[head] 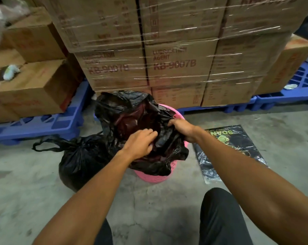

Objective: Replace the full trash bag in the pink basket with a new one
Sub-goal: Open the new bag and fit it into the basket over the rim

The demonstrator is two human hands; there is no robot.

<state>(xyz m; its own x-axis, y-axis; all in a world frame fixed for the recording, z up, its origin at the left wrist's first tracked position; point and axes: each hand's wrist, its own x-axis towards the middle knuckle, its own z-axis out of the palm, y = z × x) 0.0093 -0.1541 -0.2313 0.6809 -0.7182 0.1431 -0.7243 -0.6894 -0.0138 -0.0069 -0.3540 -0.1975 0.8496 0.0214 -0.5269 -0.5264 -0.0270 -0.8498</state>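
Note:
The pink basket [154, 177] stands on the concrete floor in front of me. A new black trash bag [132, 110] sits crumpled over its mouth, hiding most of the rim. My left hand [140, 144] reaches into the bag's opening, fingers curled on the plastic. My right hand [182, 129] grips the bag's right edge over the basket rim. The full black trash bag [80, 160], tied at the top, sits on the floor left of the basket, touching it.
A pack of black bags [227, 149] lies flat on the floor to the right. Wrapped cardboard boxes [176, 62] on blue pallets [43, 124] stand close behind the basket. My knees [220, 214] are at the bottom of the view.

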